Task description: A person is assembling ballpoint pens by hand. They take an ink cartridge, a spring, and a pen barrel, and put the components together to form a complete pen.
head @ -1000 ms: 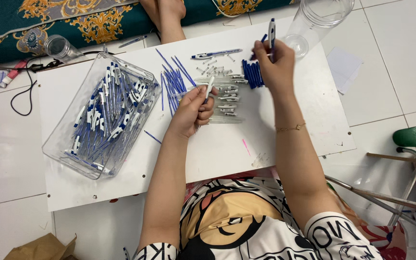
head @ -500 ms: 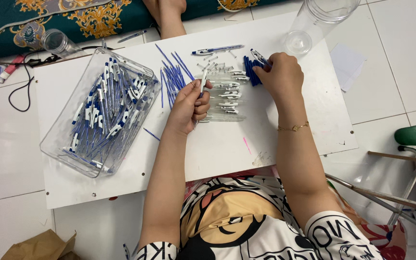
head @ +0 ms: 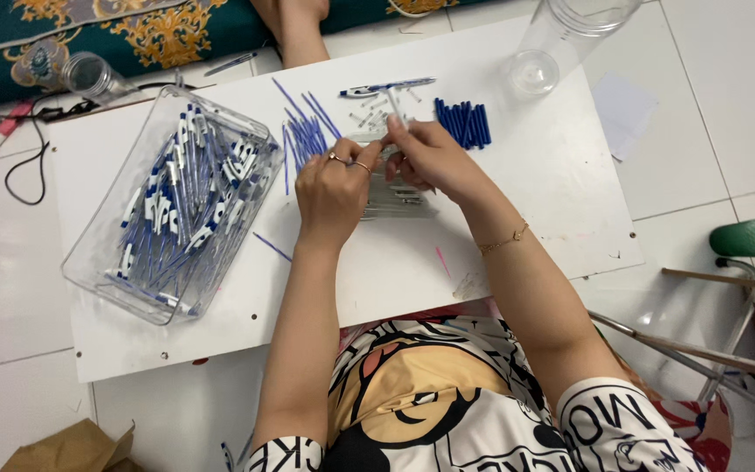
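Observation:
My left hand (head: 334, 188) and my right hand (head: 430, 157) meet over the middle of a white board (head: 517, 218). Together they hold a clear pen barrel (head: 392, 112) that sticks up between the fingers. Under the hands lies a pile of clear pen barrels (head: 399, 199). Loose blue refills (head: 308, 131) lie fanned just beyond my left hand. A row of blue caps (head: 462, 122) sits beyond my right hand. One finished blue and white pen (head: 386, 87) lies at the board's far edge, with several small tips near it.
A clear plastic tray (head: 89, 271) full of blue and white pens stands at the left of the board. A clear jar (head: 570, 35) stands at the far right corner, a small glass (head: 93, 77) and a black cable at far left. Another person's arm (head: 294, 26) reaches in at the top.
My right hand came down from the far right, went to the blue caps, then moved left to meet my left hand. My left hand stayed over the barrels.

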